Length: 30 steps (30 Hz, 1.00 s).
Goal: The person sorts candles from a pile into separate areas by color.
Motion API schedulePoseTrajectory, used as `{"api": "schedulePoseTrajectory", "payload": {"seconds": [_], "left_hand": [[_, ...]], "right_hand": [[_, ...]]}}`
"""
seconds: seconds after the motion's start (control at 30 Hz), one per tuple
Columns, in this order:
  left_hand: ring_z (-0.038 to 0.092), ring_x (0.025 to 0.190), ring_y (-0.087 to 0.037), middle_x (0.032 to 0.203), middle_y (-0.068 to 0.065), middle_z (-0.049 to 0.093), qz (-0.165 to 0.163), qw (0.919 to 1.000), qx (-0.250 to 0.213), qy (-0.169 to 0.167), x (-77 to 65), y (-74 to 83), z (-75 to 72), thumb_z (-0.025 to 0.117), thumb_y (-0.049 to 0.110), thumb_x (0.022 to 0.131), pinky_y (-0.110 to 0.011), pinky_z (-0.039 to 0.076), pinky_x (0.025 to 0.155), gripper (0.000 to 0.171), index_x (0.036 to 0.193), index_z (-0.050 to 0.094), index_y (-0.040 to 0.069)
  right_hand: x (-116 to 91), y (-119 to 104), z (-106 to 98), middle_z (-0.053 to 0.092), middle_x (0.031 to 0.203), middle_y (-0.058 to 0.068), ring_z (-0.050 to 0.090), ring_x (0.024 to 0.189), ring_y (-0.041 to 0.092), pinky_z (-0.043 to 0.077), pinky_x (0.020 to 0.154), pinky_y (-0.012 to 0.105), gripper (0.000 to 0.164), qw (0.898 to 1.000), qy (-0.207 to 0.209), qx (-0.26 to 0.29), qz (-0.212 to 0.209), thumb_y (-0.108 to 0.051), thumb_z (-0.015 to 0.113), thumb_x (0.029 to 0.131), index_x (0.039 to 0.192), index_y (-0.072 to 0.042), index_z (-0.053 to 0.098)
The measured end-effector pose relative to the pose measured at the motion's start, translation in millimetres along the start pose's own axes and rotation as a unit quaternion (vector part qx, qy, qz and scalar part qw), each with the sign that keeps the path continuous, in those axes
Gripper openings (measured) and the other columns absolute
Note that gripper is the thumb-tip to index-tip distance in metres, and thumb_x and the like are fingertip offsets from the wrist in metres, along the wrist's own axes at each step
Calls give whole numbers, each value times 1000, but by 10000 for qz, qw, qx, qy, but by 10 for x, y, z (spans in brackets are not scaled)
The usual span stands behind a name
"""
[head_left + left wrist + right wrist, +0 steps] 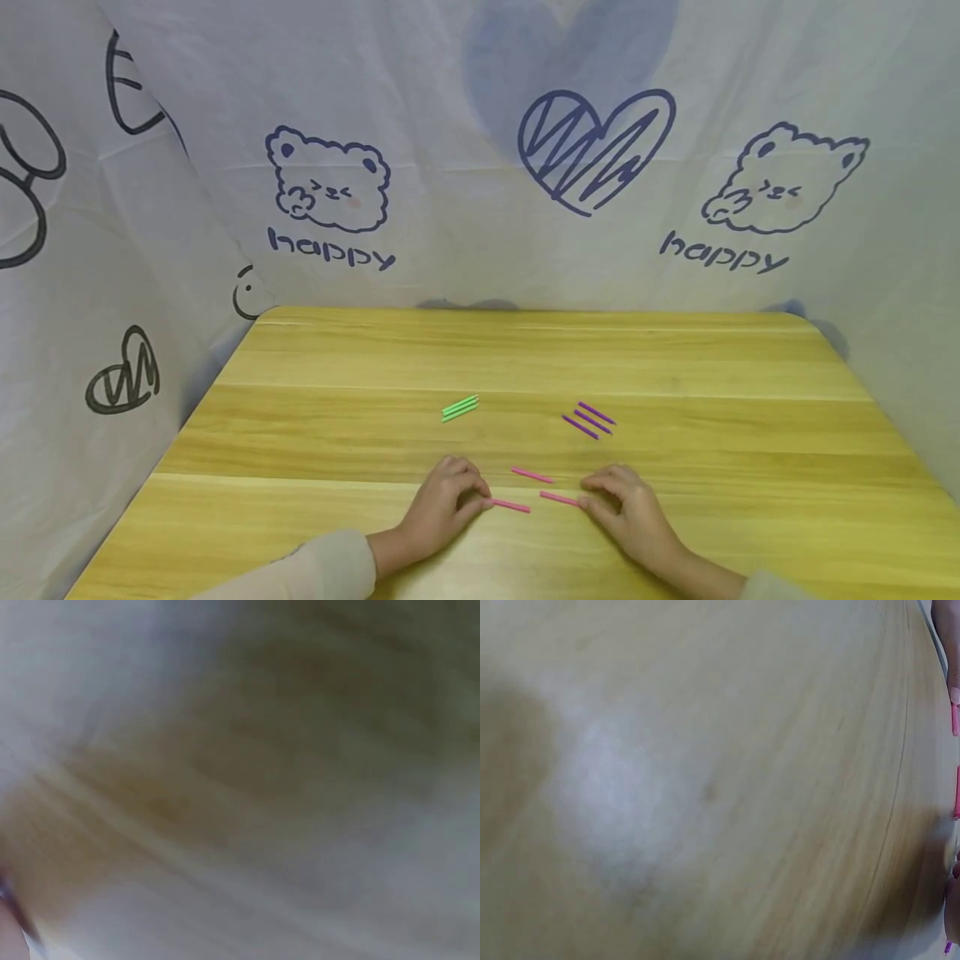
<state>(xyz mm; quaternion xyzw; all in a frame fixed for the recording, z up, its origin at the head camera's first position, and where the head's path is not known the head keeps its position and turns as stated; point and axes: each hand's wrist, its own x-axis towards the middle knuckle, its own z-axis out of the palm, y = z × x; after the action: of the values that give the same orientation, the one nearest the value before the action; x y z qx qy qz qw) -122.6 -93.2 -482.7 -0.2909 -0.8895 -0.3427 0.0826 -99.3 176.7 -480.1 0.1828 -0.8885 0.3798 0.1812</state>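
Observation:
In the head view, my left hand pinches the left end of a thin pink stick low over the table. Facing it, my right hand has thumb and forefinger at the right end of a second thin pink stick. A third pink stick lies on the wood just beyond these two. At the right edge of the right wrist view show my left hand, a pink stick at its fingertip, and part of my right hand. The left wrist view is blurred.
Several thin green sticks lie side by side farther back on the wooden table. To their right, three purple sticks lie roughly parallel. White cloth with bear and heart drawings hangs behind the table and along its sides.

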Motion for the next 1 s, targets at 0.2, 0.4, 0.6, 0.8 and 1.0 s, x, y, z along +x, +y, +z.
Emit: {"api": "schedulePoseTrajectory", "payload": {"seconds": [0.2,0.4,0.6,0.8,1.0], "left_hand": [[48,82,-6,85,5,62,42,10000,47,65,-11,5,-4,73,18,77,-18,45,72,7,77,68,14],[47,81,-5,83,6,62,62,9999,43,102,-25,-7,-2,74,17,77,-17,44,69,7,75,67,15],[46,80,-4,82,7,61,40,9999,-8,101,-33,-8,-8,74,16,77,-16,43,68,7,75,67,14],[47,80,-5,82,6,62,33,9999,15,101,-42,-4,-17,75,16,76,-17,44,69,7,74,68,14],[46,79,-4,83,6,61,-17,10000,-12,29,-58,-12,-24,74,17,77,-15,43,67,7,75,68,15]], "right_hand": [[-12,0,15,65,85,-3,55,80,5,51,66,19,18,10000,-30,6,2,-5,77,68,85,-4,71],[-30,9,36,64,86,-4,54,82,3,52,68,19,19,10000,-27,-62,-17,-6,78,68,86,-5,71],[-43,10,32,63,88,-6,55,85,5,53,72,21,21,9999,-51,-108,40,-7,79,67,87,-6,71],[-53,16,4,63,94,-5,56,90,10,54,79,26,25,9998,-35,-205,71,-10,80,67,91,-7,71],[-57,21,-20,64,95,-4,57,91,13,54,80,28,28,9996,18,-269,-76,-9,80,66,92,-6,70]]}}
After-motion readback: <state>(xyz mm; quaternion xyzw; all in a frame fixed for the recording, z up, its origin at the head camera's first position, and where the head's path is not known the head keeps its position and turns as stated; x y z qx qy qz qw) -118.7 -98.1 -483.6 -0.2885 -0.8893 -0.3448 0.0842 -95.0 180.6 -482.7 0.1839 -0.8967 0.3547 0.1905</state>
